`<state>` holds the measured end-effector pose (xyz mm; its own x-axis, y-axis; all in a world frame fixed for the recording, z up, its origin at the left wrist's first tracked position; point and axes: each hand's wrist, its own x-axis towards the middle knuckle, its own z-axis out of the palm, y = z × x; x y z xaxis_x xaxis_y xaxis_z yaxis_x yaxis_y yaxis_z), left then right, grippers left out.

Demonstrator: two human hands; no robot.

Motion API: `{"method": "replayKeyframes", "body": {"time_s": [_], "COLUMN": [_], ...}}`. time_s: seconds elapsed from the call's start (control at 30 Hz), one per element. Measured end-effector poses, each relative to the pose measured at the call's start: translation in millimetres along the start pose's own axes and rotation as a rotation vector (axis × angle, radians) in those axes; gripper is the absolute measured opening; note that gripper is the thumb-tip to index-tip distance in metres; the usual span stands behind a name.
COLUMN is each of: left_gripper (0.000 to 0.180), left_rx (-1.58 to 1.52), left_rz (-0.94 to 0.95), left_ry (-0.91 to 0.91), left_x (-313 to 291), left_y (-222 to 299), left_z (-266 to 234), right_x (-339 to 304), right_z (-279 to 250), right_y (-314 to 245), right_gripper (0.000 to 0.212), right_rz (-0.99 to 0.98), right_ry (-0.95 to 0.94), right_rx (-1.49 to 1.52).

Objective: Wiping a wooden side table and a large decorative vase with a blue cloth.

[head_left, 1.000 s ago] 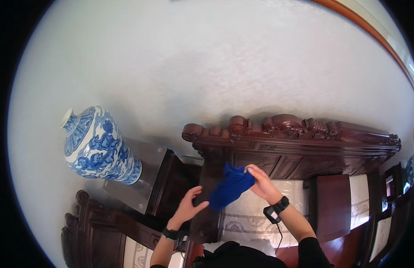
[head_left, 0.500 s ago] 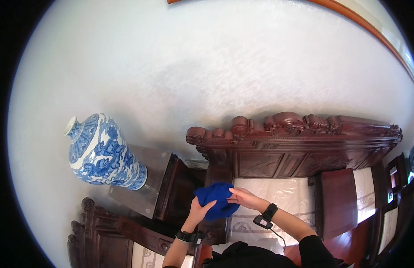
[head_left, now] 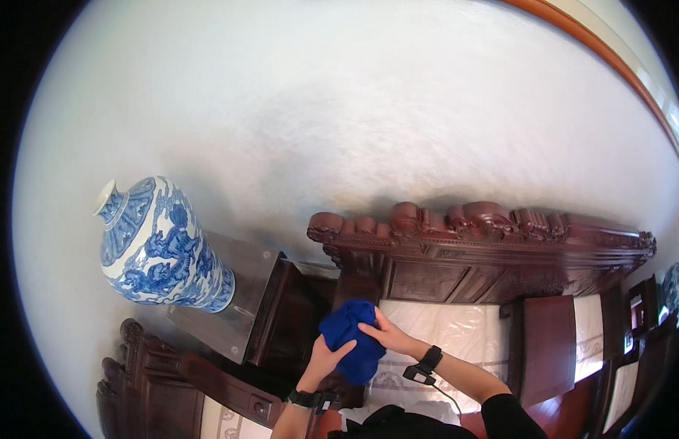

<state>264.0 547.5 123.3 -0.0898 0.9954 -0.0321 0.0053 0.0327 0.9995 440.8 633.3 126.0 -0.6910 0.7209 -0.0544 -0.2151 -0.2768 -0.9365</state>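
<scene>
Left hand (head_left: 326, 361): came up from the lower edge, wrist strap on; fingers curled under the blue cloth (head_left: 352, 338), gripping its lower side.
Right hand (head_left: 388, 337): black wrist device with cable; fingers closed over the cloth's right side, pressing it in.
Cloth: bunched into a tight wad between both hands, held just above the dark carved armrest of the wooden bench (head_left: 478, 252), near its left end.
Change: a second earlier the cloth hung looser and was spread between raised hands; half a second earlier it was already being gathered. Now it sat lower and more compact, against the wood, which read as wiping getting under way.
Seat cushion (head_left: 456, 333): white, patterned, just right of the hands.
Side stand (head_left: 240, 293): dark wood, left of the bench.
Vase (head_left: 158, 247): blue-and-white porcelain, upright on the stand, well clear of the hands.
Wall (head_left: 354, 110): pale, plain, behind everything.
</scene>
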Motion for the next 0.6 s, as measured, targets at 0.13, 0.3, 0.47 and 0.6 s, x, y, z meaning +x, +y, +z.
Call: {"method": "replayKeyframes", "body": {"time_s": [0.13,0.3,0.47,0.6], "left_gripper": [0.039,0.027,0.023,0.021], "left_rx": [-0.099,-0.122,-0.131,-0.156], "left_rz": [-0.104,-0.144,-0.242,-0.270], "left_ry": [0.187,0.495,0.572,0.612], "left_x": [-15,-53,-78,-85], "left_y": [-14,-40,-55,-65], "left_z": [-38,-82,-88,-89], "right_x": [30,83,144,166], "right_z": [-19,-26,-68,-89], "right_y": [-13,-73,-61,-27], "right_gripper": [0.031,0.042,0.057,0.060], "right_rz": [-0.151,-0.614,-0.688,-0.470], "right_ry": [0.190,0.536,0.718,0.832], "right_rx": [-0.133,-0.903,-1.653,-1.832]}}
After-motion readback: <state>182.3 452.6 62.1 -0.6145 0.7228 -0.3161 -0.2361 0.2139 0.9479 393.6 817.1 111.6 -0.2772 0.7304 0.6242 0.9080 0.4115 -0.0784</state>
